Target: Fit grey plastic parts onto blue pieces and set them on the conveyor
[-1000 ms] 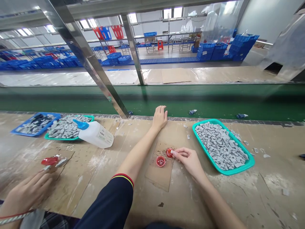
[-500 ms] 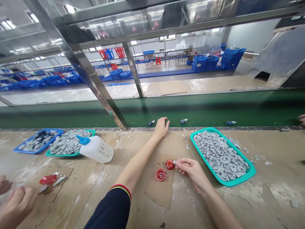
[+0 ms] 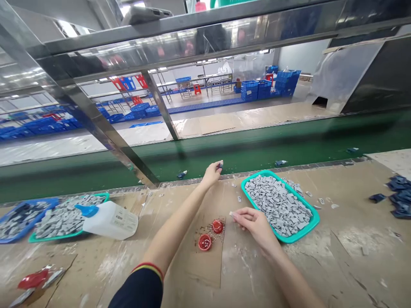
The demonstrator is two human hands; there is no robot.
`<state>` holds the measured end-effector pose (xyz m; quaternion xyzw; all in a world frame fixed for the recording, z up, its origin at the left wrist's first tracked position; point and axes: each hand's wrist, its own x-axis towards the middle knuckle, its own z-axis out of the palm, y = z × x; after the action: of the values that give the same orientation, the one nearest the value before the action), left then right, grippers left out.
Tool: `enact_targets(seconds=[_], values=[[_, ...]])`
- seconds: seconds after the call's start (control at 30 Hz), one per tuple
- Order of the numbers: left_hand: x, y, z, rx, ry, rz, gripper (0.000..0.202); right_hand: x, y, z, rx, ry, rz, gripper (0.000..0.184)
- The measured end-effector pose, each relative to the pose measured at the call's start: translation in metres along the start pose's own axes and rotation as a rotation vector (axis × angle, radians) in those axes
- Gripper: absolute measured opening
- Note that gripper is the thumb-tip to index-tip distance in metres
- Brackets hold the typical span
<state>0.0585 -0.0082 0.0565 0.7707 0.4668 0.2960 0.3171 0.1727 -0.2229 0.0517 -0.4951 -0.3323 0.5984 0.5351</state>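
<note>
My left hand [image 3: 212, 174] reaches to the near edge of the green conveyor belt [image 3: 244, 156], fingers closed on a small dark blue piece with a pale tip [image 3: 220, 164]. My right hand [image 3: 253, 224] is over the table, left of a green basket [image 3: 316, 218] of small grey parts. Its thumb and finger pinch a small pale grey part [image 3: 231, 214]. Below and left of that hand, two small red cups [image 3: 204, 242] with glossy red contents sit on a stained cardboard piece [image 3: 205, 271], apart from both hands.
At left stand a white bottle with a blue cap [image 3: 112, 220], a second green basket [image 3: 72, 214] and a blue tray [image 3: 25, 216]. Dark blue pieces [image 3: 401, 192] lie at far right. Several more ride the belt. A slanted metal post [image 3: 105, 137] rises at left.
My left hand has closed on a dark blue piece at the belt. My right hand has drawn the grey part away from the red cup. The view has shifted right.
</note>
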Motion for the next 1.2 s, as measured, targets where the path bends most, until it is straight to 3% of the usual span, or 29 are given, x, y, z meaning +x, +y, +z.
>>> enact_targets(seconds=[0.2, 0.3, 0.37, 0.8, 1.03, 1.2], values=[[-0.127, 0.030, -0.047, -0.256, 0.052, -0.050, 0.026, -0.011, -0.017, -0.004, -0.028, 0.021, -0.074, 0.024], [-0.176, 0.054, -0.050, -0.457, 0.152, -0.174, 0.025, -0.019, -0.022, 0.002, -0.029, -0.025, -0.099, 0.020], [-0.193, 0.066, -0.046, -0.529, 0.173, -0.240, 0.023, -0.023, -0.023, 0.007, -0.027, -0.063, -0.108, 0.017], [-0.200, 0.085, -0.037, -0.587, 0.089, -0.239, 0.019, -0.022, -0.020, 0.012, -0.047, -0.174, -0.113, 0.017], [-0.204, 0.081, -0.029, -0.453, 0.060, -0.183, 0.022, -0.019, -0.012, 0.008, -0.029, -0.308, -0.001, 0.023], [-0.201, 0.075, -0.023, -0.402, 0.036, -0.156, 0.019, -0.016, -0.005, 0.003, -0.030, -0.327, 0.030, 0.026]])
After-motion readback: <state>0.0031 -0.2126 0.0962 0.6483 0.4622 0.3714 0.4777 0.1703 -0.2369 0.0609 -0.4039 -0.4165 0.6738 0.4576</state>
